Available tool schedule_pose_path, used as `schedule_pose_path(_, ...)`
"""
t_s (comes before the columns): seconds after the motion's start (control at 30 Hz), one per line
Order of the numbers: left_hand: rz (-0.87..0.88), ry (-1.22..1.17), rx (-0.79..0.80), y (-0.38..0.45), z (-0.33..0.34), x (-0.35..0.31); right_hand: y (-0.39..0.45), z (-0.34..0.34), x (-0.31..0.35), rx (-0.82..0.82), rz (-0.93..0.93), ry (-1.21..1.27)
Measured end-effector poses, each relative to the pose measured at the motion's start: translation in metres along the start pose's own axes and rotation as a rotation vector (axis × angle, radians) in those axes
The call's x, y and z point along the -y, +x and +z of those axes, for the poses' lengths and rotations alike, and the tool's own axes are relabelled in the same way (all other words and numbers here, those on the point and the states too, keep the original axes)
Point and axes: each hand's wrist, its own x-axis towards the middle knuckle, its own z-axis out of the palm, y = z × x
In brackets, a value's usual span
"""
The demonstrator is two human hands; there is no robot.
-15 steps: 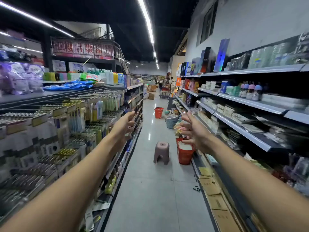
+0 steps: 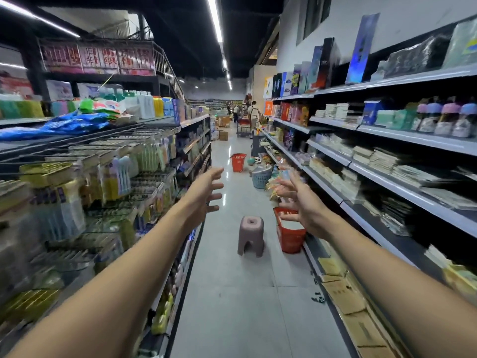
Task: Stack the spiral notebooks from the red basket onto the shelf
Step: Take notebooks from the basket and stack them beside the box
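Both arms out front, left hand & right hand fingers spread, empty, prob reaching ahead; red basket w/ notebooks on floor by right shelf, beside stool, handy for stacking

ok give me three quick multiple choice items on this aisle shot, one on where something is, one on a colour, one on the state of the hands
1. Where is the nearer red basket?
A. on the floor right of the stool
B. on a shelf
C. on the stool

2. What colour is the stool?
A. blue
B. dull pinkish-brown
C. green

3. What are the left hand and right hand doing?
A. both gripping notebooks
B. left holds a basket
C. both open, empty

Answers: 1 A, it stands on the floor beside the stool; 2 B, its seat and legs show that tone; 3 C, fingers spread, holding nothing.
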Motion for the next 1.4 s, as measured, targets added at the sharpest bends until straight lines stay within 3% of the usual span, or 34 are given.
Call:
schedule_pose_path(0.2, -0.029, -0.005, 0.056, 0.159, -0.002, -0.007, 0.136, 0.008, 0.005, -0.022, 0.027, 0.006)
schedule_pose_path(1.0, -0.247, 0.096, 0.319, 0.855, 0.074, 0.090, 0.762, -0.069, -0.079, -0.238, 0.166, 0.143)
schedule_pose_path(1.4, -0.352, 0.158, 0.600, 1.188, 0.174, 0.134, 1.030, -0.113, -0.122, -0.526, 0.225, 0.290)
